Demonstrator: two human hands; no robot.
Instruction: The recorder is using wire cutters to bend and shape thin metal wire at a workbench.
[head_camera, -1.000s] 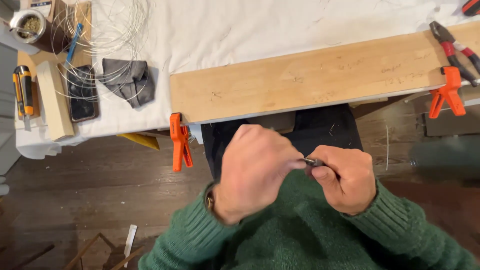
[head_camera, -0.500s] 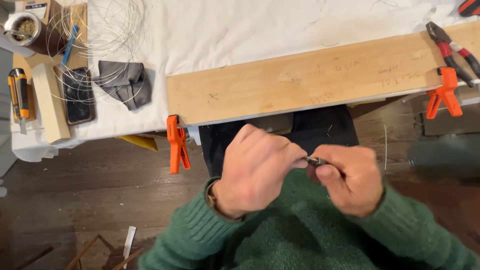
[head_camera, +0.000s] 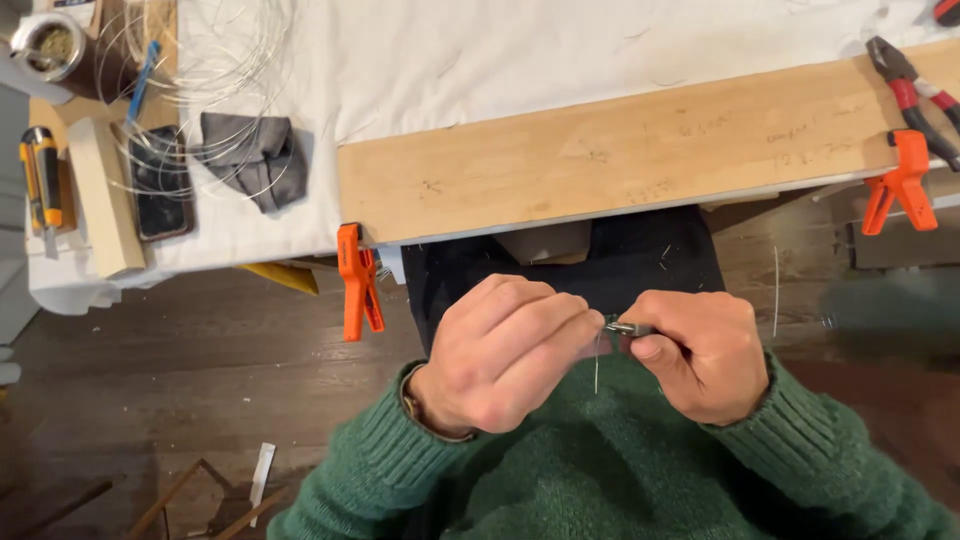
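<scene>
A: Grip state?
B: Left hand (head_camera: 505, 355) and right hand (head_camera: 700, 352) both pinched a small metal piece (head_camera: 625, 327), held between the two grips. Fingers hid most of it; kind unclear.
A: Anything else?
B: Thin wire (head_camera: 597, 372) hung just below the grips, hard to trace. Beyond them, a wooden board (head_camera: 640, 150) clamped to the surface (head_camera: 500, 50) by an orange clamp (head_camera: 357, 280). Pliers (head_camera: 905, 85) were cut off at the frame edge.

Bench layout, seen from above

We find the board (head_camera: 640, 150) on the table (head_camera: 520, 50) edge, one clamp (head_camera: 358, 280) at its left end, another (head_camera: 903, 180) at its right with pliers (head_camera: 905, 85) just behind. Left of the board lie a cloth (head_camera: 245, 155), wire coil (head_camera: 200, 60), phone (head_camera: 160, 180) and block (head_camera: 105, 195).
</scene>
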